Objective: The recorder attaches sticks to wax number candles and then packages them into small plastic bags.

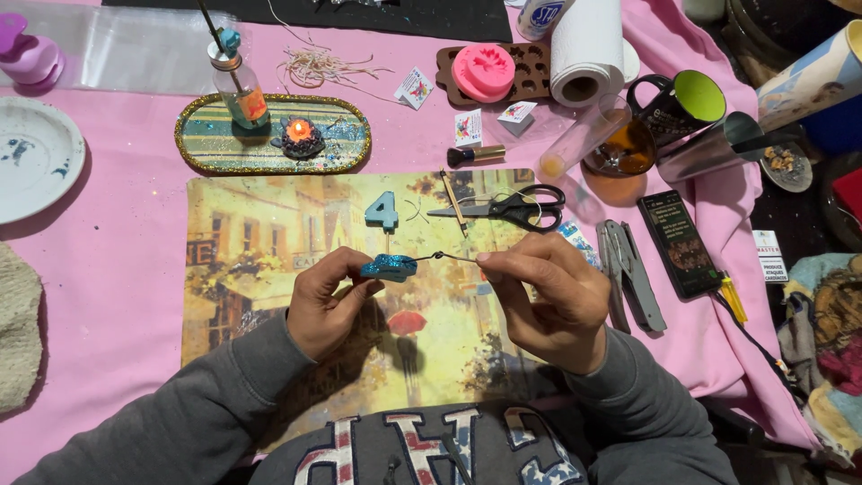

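Your left hand (325, 305) pinches the blue glitter piece (389, 267) above the printed mat (242, 260); your right hand (548, 301) pinches its thin wire (444, 257) — likely light, springy. Grip the body's edges — glitter probably sheds.

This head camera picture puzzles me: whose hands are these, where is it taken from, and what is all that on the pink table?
There is no machine here. A person wears a camera on the head, so the one picture looks down at their own two hands. The left hand pinches a small blue glittery piece. The right hand pinches a thin dark wire that runs to that piece. Under the hands lies a painted street-scene mat on a pink tablecloth. On the mat are a blue number-shaped piece and black scissors. Farther off are a lit candle on a glittery oval tray, a paper towel roll and grey pliers.
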